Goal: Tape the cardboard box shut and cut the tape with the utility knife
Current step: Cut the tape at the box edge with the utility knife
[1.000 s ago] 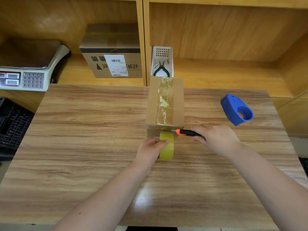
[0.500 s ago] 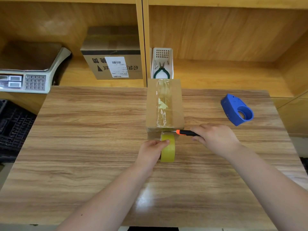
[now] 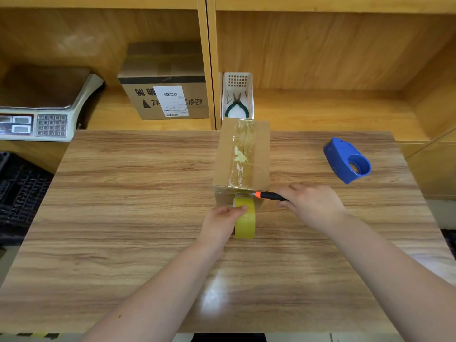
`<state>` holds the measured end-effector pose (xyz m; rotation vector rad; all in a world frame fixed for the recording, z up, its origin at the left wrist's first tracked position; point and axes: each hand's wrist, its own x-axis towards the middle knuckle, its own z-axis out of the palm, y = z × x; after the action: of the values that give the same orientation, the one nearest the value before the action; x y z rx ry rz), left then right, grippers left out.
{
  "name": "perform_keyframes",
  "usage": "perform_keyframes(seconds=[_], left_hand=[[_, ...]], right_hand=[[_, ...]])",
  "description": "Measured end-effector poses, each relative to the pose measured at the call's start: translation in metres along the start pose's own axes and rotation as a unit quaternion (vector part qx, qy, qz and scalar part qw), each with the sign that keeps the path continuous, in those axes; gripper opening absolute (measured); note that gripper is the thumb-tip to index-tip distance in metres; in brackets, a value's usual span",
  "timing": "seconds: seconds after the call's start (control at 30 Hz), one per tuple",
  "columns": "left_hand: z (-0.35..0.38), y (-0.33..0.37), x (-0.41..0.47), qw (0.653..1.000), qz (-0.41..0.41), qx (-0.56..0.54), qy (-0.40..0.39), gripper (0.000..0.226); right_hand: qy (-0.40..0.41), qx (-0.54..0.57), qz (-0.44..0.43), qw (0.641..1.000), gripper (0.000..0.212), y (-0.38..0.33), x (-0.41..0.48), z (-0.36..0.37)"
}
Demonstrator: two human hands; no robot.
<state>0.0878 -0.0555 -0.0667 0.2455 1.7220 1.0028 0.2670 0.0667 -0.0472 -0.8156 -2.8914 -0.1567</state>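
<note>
A narrow cardboard box [image 3: 223, 156] lies lengthwise in the middle of the wooden table [image 3: 123, 193], with clear tape running along its top seam. My left hand [image 3: 222, 219] grips a yellowish tape roll [image 3: 244, 219] standing on edge just in front of the box's near face; a strip of tape runs from the roll up to the box. My right hand [image 3: 311, 204] holds an orange and black utility knife [image 3: 267, 195], and its blade tip touches the tape at the box's near top edge.
A blue tape dispenser [image 3: 346, 160] lies on the table to the right. Behind the table, a shelf holds a weighing scale [image 3: 44, 107], a labelled cardboard box [image 3: 165, 95] and a white basket with pliers [image 3: 237, 99]. A black crate [image 3: 17, 191] sits at the left.
Both hands and the roll hold almost the same place. The knife tip has slid slightly left along the box's near top edge.
</note>
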Motion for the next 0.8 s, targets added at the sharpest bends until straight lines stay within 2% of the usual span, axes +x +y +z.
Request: perform_keyframes(seconds=[0.17, 0.33, 0.5, 0.6, 0.8], left_hand=[[-0.004, -0.003, -0.003, 1.0, 0.006, 0.001, -0.005, 0.031], [-0.008, -0.003, -0.006, 1.0, -0.004, 0.001, -0.004, 0.023], [-0.008, -0.004, -0.005, 1.0, -0.011, 0.012, -0.009, 0.042], [-0.008, -0.002, -0.005, 0.999, -0.01, 0.031, -0.013, 0.033], [-0.009, 0.008, -0.008, 0.998, -0.027, 0.055, -0.013, 0.031]], right_hand=[[0.001, -0.007, 0.002, 1.0, 0.023, -0.002, 0.0, 0.0], [0.008, -0.002, -0.004, 1.0, 0.023, -0.003, 0.0, 0.001], [0.002, 0.028, 0.014, 0.999, 0.022, -0.006, -0.004, 0.006], [0.001, 0.031, 0.022, 0.999, 0.021, -0.007, -0.005, 0.008], [0.001, 0.028, 0.027, 0.999, 0.021, -0.008, -0.004, 0.004]])
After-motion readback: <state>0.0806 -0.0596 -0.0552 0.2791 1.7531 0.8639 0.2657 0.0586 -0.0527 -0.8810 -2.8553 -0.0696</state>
